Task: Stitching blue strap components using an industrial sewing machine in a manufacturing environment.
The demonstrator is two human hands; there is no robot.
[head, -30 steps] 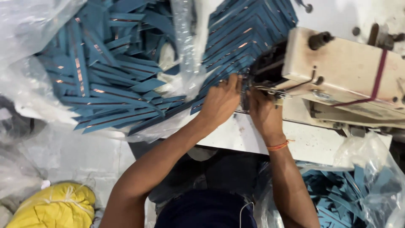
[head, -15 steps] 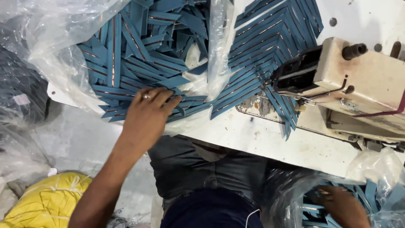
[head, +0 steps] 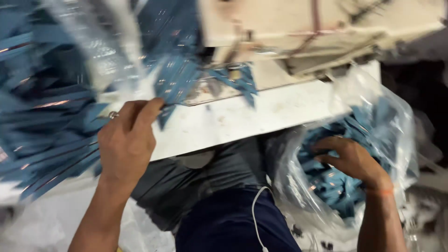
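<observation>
The view is blurred by motion. My left hand (head: 125, 140), with a ring on one finger, rests at the white table's front edge (head: 242, 122) and its fingertips pinch a blue fabric piece (head: 175, 84) from the big heap of blue strips (head: 46, 121) on the left. My right hand (head: 352, 161) reaches down beside my lap into a clear plastic bag (head: 396, 126) holding more blue pieces (head: 331, 186); its fingers are spread over them, and I cannot tell whether they hold one. A cream sewing machine (head: 298, 32) sits at the top.
Clear plastic sheeting (head: 98, 51) lies over the heap at top left. My dark trousers and navy shirt (head: 224, 219) fill the lower middle, with a thin white cable (head: 255, 214) hanging over them. Pale plastic (head: 37, 224) lies at lower left.
My view has swung right and down. My left hand slid right along the table edge onto a blue piece. My right hand dropped from the machine into the plastic bag at my right.
</observation>
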